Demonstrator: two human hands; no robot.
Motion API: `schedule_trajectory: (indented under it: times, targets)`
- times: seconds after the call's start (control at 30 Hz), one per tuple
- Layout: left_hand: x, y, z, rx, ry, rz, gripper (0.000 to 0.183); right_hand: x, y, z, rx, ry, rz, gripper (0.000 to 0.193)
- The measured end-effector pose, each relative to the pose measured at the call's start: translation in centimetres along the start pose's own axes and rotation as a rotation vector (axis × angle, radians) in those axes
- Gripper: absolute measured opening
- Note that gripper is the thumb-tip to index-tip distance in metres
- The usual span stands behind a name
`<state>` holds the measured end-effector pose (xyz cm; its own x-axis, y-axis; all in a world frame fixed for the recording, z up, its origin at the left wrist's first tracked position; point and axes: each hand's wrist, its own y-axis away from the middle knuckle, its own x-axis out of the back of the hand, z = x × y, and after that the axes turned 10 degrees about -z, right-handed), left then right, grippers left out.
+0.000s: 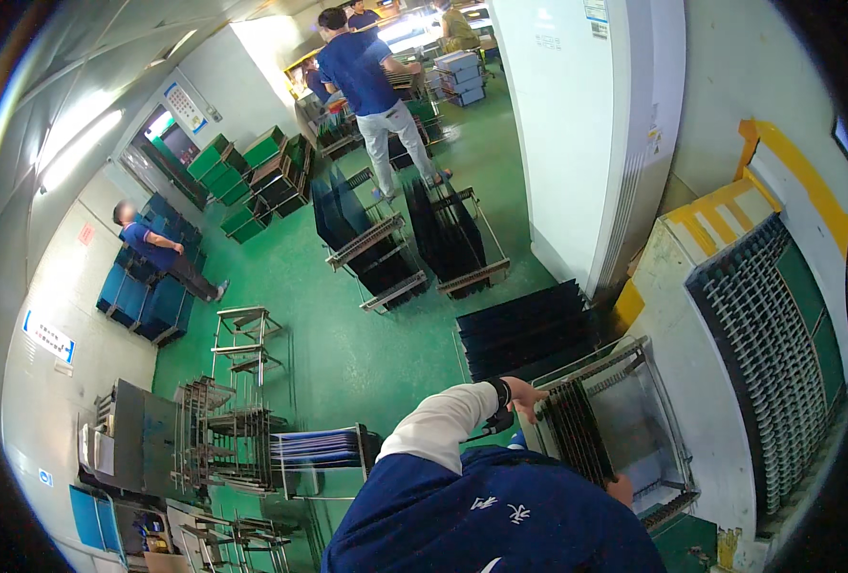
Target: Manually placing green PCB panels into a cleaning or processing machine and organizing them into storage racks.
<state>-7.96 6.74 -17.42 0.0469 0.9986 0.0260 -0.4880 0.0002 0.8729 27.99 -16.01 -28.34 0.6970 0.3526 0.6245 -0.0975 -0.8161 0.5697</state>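
A stack of thin dark panels (577, 435) stands on edge in an open metal rack (667, 420) at the lower right. My left hand (524, 396), below a white sleeve and a black wristband, grips the panels at their far end. At the near end, my right hand (621, 490) holds the same stack; its arm and most of its fingers are hidden behind my dark blue shirt. Just beyond the rack is another row of dark panels (529, 329).
At the right is a machine with a roller conveyor (768, 353). Two racks of dark panels (448, 229) stand ahead on the green floor. Metal racks (228, 420) occupy the left, near a rack of bluish panels (319, 449). Co-workers (366, 76) are farther off.
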Motion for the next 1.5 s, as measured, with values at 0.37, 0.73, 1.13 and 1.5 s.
schedule_trajectory:
  times: [0.37,0.73,1.13,1.5]
  targets:
    - [0.2,-2.0,-1.8,0.015,0.059,-0.019,0.110,0.0,-0.1,-0.1,0.006,-0.051,-0.031,0.033]
    - [0.1,-1.7,-1.2,-0.007,0.008,0.025,0.112,-0.9,-1.8,2.2,-0.123,-0.007,-0.091,0.035]
    - [0.8,-3.5,-1.9,0.024,-0.011,-0.026,0.108,-0.8,-1.5,2.4,-0.052,0.032,-0.043,0.034]
    - [0.4,-2.8,-2.0,0.049,0.022,-0.047,0.106,0.3,-0.1,-0.9,-0.106,0.041,-0.034,0.032]
